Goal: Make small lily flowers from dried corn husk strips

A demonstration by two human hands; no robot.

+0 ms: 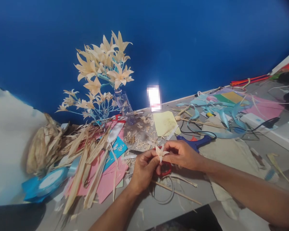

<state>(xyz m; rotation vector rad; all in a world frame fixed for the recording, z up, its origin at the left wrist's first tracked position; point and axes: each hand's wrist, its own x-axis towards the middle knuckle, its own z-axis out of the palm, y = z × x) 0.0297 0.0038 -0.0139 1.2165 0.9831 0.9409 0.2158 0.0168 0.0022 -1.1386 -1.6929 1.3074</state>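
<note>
Black, a flat object [190, 221] lies nearest, below both hands and cut off by the lower edge of view. A little farther in, on the grey table [163, 212], a thin wooden stick [188, 197] slants just below the hands, with a looped pale band [163, 202] beside it. Next come the hands themselves, almost touching: the left hand [144, 166] pinches a small cream flower [161, 154] between thumb and forefinger, while the right hand [183, 155] closes its thumb and fingertips on the right side of the same bloom. Beneath them lie red-handled scissors [169, 170] (mostly covered, though a dark blade shows past the left hand). Left of the left hand, dry husk strips [75, 179] lie over pink paper [115, 179], with a ribbon roll [50, 178] farther out. Beige cloth [233, 157] spreads beside the right forearm, and a dark-blue glue gun [196, 143] rests just beyond the right hand. Past both hands is a yellow sheet [165, 122]; light-blue ribbon [223, 119] tangles farther right. Farther off, beyond the left hand, cream flowers on light-blue stems [120, 77] rise from a clear bottle [122, 102] against a blue wall [195, 48].
</note>
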